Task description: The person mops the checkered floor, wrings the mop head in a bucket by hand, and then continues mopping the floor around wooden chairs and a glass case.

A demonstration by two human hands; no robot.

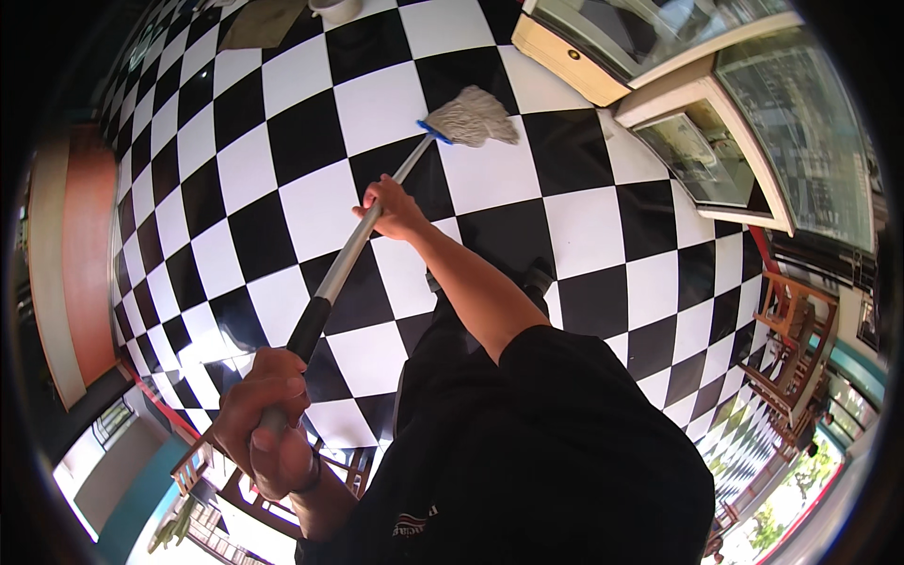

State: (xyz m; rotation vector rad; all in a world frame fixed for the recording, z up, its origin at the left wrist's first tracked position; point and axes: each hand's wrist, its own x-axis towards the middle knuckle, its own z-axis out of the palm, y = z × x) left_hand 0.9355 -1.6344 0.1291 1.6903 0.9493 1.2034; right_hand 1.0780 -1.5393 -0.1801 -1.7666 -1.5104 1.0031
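A mop is in both my hands, its silver handle (350, 256) slanting up and away to the right. My left hand (264, 424) is closed round the black grip at the near end. Farther up the pole, my right hand (392, 208) wraps round the metal part. At the far end, a blue clamp (434, 133) holds the off-white string mop head (476, 117). Its strands lie fanned out to the right on the black and white checkered floor (306, 212).
At upper right stands a cream cabinet (568, 58) with an open glass-paned door (697, 155). A white bucket (336, 10) and a brown mat (263, 24) lie at the far edge. Wooden chairs (794, 325) stand at right; an orange-fronted counter (89, 259) runs along the left.
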